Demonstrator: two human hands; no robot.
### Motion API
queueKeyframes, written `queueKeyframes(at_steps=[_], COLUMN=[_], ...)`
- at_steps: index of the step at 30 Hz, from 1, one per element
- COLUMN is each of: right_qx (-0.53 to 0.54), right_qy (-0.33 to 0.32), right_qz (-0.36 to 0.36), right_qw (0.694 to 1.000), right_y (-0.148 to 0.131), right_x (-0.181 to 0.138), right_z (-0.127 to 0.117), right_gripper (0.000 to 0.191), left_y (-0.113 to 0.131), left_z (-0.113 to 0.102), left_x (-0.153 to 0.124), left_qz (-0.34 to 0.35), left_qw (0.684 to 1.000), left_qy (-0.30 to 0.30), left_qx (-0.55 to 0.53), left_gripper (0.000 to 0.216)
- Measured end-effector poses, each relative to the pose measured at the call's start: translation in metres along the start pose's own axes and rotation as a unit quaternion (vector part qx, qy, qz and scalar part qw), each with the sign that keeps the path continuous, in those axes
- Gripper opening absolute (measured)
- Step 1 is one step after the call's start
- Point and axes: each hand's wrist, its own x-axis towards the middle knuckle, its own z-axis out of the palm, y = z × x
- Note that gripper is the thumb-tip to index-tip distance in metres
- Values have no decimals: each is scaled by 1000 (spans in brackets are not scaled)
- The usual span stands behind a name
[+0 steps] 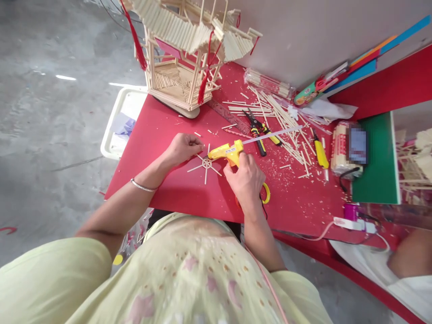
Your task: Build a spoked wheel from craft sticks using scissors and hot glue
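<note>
My right hand (pixel 246 177) is wrapped round the handle of a yellow hot glue gun (pixel 224 153), with a long clear glue stick (pixel 273 135) poking out of its back. The gun's nozzle points left, at the star-shaped frame of thin wooden sticks (pixel 206 165) lying on the red table. A small ring of short pieces joins the spokes near the frame's middle. At the frame's upper left, my left hand (pixel 185 148) has thumb and forefinger pinched at the end of one spoke. Whether the fingertips hold that spoke or a separate small piece cannot be made out.
A stick-built pavilion with red tassels (pixel 175 85) stands at the back left. Pliers (pixel 258 132), loose wooden sticks (pixel 286 121) and a yellow utility knife (pixel 320 150) lie to the right. Scissors (pixel 266 193) lie beside my right wrist. Another person's arm (pixel 411 254) shows at the lower right.
</note>
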Motion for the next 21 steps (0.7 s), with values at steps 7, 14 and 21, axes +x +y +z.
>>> queueKeyframes(at_steps=[7, 14, 21], right_qx=[-20, -67, -72], right_qy=[-20, -14, -13], right_qz=[-4, -10, -17], right_qw=[1000, 998, 997], right_y=[-3, -5, -4], right_x=[4, 2, 2], right_z=[2, 1, 2], right_gripper=[29, 28, 27], left_y=[-6, -6, -7], left_z=[0, 1, 1], left_x=[5, 4, 5], left_qz=[19, 40, 39], left_qw=[999, 996, 996], left_qy=[2, 17, 14], left_qx=[47, 83, 82], left_gripper=[23, 24, 24])
